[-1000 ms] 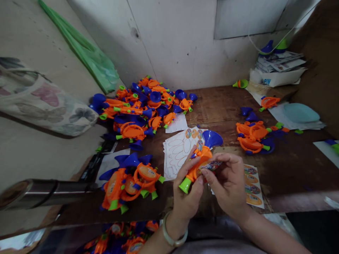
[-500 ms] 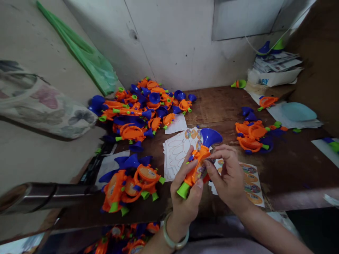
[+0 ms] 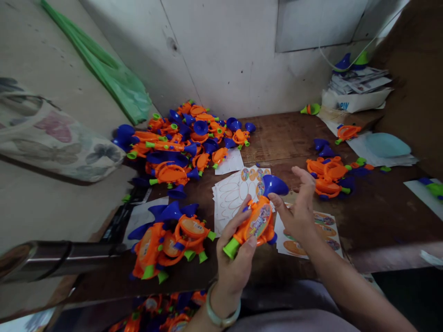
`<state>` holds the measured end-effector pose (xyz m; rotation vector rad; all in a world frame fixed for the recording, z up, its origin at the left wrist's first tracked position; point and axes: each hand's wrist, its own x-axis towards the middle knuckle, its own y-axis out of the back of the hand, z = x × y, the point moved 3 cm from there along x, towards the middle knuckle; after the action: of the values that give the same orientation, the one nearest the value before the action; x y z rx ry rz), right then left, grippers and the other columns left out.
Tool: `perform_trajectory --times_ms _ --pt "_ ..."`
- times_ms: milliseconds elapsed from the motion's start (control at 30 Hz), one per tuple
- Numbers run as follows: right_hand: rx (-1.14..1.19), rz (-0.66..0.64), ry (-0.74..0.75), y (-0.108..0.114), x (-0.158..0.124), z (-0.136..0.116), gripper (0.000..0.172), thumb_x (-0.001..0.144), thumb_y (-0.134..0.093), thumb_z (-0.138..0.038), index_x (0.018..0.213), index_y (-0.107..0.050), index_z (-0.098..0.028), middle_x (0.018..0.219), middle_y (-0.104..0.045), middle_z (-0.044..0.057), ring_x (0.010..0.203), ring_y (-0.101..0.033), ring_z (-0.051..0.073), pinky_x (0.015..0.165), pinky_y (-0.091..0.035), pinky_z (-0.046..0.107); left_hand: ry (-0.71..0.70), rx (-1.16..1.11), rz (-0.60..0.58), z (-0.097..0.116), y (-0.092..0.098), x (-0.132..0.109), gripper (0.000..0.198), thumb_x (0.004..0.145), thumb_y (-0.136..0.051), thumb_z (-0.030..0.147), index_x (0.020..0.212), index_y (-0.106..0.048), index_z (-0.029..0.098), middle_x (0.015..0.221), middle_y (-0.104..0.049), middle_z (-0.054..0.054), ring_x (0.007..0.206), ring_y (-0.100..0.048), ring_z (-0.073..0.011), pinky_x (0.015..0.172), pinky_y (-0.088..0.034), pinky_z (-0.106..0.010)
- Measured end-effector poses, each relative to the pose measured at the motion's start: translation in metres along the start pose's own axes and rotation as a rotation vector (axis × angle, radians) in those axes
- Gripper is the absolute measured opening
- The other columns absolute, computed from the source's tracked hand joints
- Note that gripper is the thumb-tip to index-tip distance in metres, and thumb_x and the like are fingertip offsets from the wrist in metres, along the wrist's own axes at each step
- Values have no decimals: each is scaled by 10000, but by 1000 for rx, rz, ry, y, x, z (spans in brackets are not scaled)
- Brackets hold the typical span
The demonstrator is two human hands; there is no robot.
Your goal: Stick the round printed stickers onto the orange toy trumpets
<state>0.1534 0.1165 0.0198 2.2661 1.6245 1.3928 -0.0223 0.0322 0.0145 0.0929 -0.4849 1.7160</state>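
Over the wooden workbench [image 3: 277,138], my left hand [image 3: 235,267] grasps an orange toy horn [image 3: 258,226]; my right hand [image 3: 299,216] hangs just beside it, fingers spread, released.

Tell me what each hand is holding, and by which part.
The left hand cradles an orange toy horn by its body, near the green mouthpiece; the right hand holds nothing.

Orange toy horn [image 3: 255,225] — blue bell [image 3: 275,185], green mouthpiece [image 3: 231,249], tilted
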Motion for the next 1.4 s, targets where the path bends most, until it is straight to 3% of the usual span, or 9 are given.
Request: perform_trajectory --times_ms 233,367,533,633,733,867,1000,1167,1400 --pt "-155 -588 -142 -57 53 72 654 962 -727 -430 1533 -514 -188 1573 -599 227 1476 -538 418 1232 -427 641 -525 1198 -36 45 101 13 704 916 -716 2 1519 -663 363 1784 -425 -45 1625 -445 -352 1313 -432 -559" --pt "-229 -750 -204 -97 74 86 848 877 -839 -352 1623 -462 -214 1714 -472 217 1608 -387 454 1247 -385 700 -332 1579 -241 29 158 11 535 999 -704 232 1529 -663 290 1834 -290 -127 1689 -223 -481 1311 -299 -746" --pt "-259 -833 -255 -109 80 84 721 901 -845 -339 1550 -559 -207 1670 -510 187 1579 -424 460 1258 -345 750 -207 1551 -265 23 165 3 503 1044 -636 399 1537 -651 298 1786 -400 -150 1681 -289 -446 1303 -330 -699" --pt "-172 -834 -197 -108 78 60 759 908 -810 -289 1602 -507 -238 1763 -385 200 1658 -279 488 1292 -253 778 -115 1504 49 42 177 8 538 1065 -548 497 1508 -652 211 1688 -536 -197 1628 -425 -411 1294 -398 -600" --pt "23 -964 -112 -123 59 12 649 1007 -689 -405 1608 -505 -240 1649 -555 192 1518 -540 406 1243 -435 628 263 1540 396 57 208 13 703 1055 -436 563 1551 -576 85 1572 -624 -280 1473 -607 -435 1208 -493 -578" --pt "244 -1171 -55 -161 11 -64 748 1069 -546 -591 1681 -408 -185 1568 -646 223 1347 -701 350 1123 -553 494 663 1502 462 52 233 8 729 1016 -444 589 1544 -582 105 1417 -734 -276 1315 -715 -465 1073 -571 -594" --pt "356 -1287 -48 -180 -32 -101 789 994 -676 -567 1630 -454 -158 1470 -709 203 1276 -726 342 1064 -571 455 616 1442 372 36 227 -8 807 949 -529 657 1557 -561 127 1454 -714 -254 1329 -713 -428 1063 -585 -543" --pt "428 -1337 -71 -146 -81 -104 749 914 -744 -369 1584 -455 -200 1439 -694 167 1254 -713 331 1071 -566 465 407 1269 344 34 223 -51 850 859 -634 704 1505 -583 155 1450 -713 -221 1341 -709 -381 1106 -581 -508" --pt "463 -1598 22 -140 -172 -180 860 796 -780 -238 1594 -466 -181 1555 -624 224 1313 -727 388 1071 -600 482 491 1115 564 81 254 -188 782 910 -609 708 1507 -541 208 1428 -748 -152 1282 -742 -405 1120 -587 -514"
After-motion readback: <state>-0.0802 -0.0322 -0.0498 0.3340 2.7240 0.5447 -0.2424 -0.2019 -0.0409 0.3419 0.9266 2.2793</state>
